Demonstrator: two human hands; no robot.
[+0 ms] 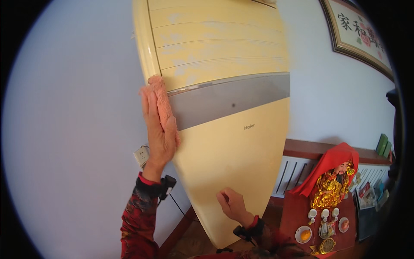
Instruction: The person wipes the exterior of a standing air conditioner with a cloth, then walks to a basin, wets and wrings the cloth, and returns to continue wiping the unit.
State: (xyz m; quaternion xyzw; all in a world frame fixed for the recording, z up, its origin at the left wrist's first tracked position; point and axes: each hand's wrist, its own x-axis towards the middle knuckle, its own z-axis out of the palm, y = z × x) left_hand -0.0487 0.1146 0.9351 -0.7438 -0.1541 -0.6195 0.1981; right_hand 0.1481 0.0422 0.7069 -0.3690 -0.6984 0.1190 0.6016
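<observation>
A tall, pale yellow Haier floor-standing air conditioner [226, 155] with a grey band [207, 103] across its front stands before me. My left hand [158, 126] presses a pink fluffy cloth [163, 103] against the unit's left edge, level with the band, fingers pointing up along it. Lower down, my right hand [232, 203] is loosely closed in front of the lower yellow panel, with nothing seen in it. Whether it touches the panel I cannot tell. Both wrists wear black straps with small devices.
At the lower right, a red table [291, 210] bears a gold statue [330, 191] under a red cloth, white cups and plates of fruit. Behind is a white radiator [289, 173]. A wall socket [141, 156] with a cable is left of the unit; a framed picture [336, 48] hangs upper right.
</observation>
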